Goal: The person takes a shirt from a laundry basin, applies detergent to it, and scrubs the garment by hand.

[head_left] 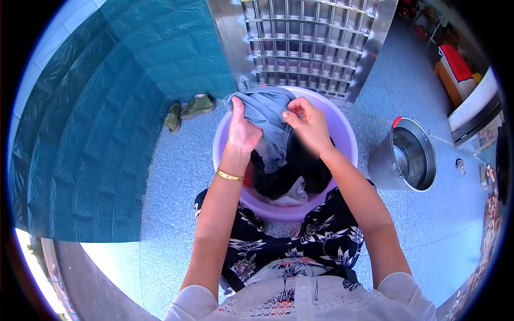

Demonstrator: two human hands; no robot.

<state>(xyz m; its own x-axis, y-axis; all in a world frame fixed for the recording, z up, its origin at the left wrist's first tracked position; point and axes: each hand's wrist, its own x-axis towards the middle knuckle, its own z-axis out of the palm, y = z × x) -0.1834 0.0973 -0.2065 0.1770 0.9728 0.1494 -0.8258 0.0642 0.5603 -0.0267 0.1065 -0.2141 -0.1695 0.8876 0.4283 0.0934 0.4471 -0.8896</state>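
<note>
A blue-grey garment (pixel 266 113) hangs bunched between my hands above a lilac plastic basin (pixel 345 128). My left hand (pixel 245 132), a gold bangle (pixel 230 175) at its wrist, holds the garment's left side. Its palm and thumb show, while the fingers are hidden in the cloth. Thumb and fingers of my right hand (pixel 309 124) are pinched together on the right side of the same garment. Its lower end trails down onto dark clothes (pixel 292 171) lying in the basin. A pale piece of cloth (pixel 293 193) rests near the basin's front.
To the right stands a metal bucket (pixel 383 160) with a red mark on its rim. Green shoes (pixel 198 106) sit by the teal wall (pixel 96 139). A metal lattice door (pixel 310 48) rises behind the basin. My knees, in patterned trousers (pixel 337 230), flank the basin's near side.
</note>
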